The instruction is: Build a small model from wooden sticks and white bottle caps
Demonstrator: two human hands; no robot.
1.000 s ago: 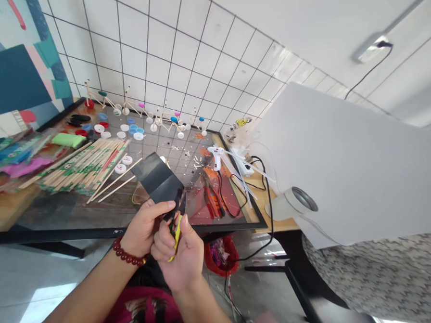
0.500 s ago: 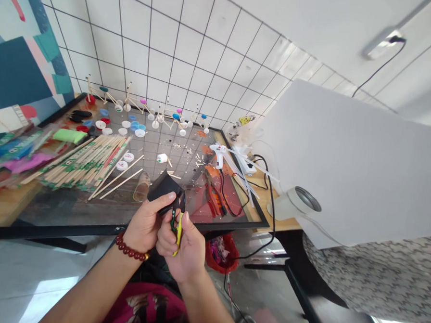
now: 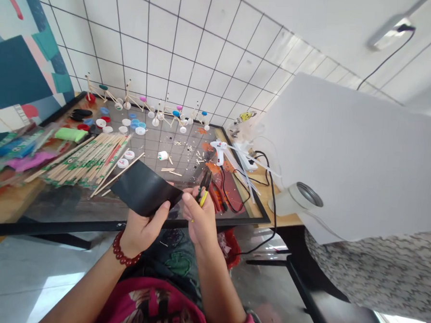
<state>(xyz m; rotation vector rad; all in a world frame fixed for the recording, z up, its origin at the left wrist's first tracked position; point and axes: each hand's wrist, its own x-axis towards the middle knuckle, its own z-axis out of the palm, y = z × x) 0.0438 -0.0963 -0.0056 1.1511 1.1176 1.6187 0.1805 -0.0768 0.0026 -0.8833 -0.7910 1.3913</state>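
My left hand [image 3: 145, 232], with a red bead bracelet on the wrist, holds a black sheet [image 3: 144, 187] from below, thumb on top. The sheet is spread out above the table's front edge. In my right hand [image 3: 202, 218] are scissors [image 3: 203, 195] with yellow and dark green handles, their dark tips pointing up and away. My right thumb and fingertips meet at the sheet's right corner; whether they pinch it I cannot tell. Just behind the scissors lie red-handled pliers [image 3: 220, 199], partly hidden.
Bundled wooden sticks [image 3: 81, 161] lie left, beside bottle caps [image 3: 129, 155]. Stick-and-cap models [image 3: 160, 116] line the back. A white glue gun [image 3: 219, 151] and its cord [image 3: 230, 210] lie right, near a power strip [image 3: 246, 159]. A white jar [image 3: 296, 202] lies at the right edge.
The black sheet has opened out flat and swung left, where it was folded between my hands. My right hand has moved right and up with the scissors, away from the sheet's middle.
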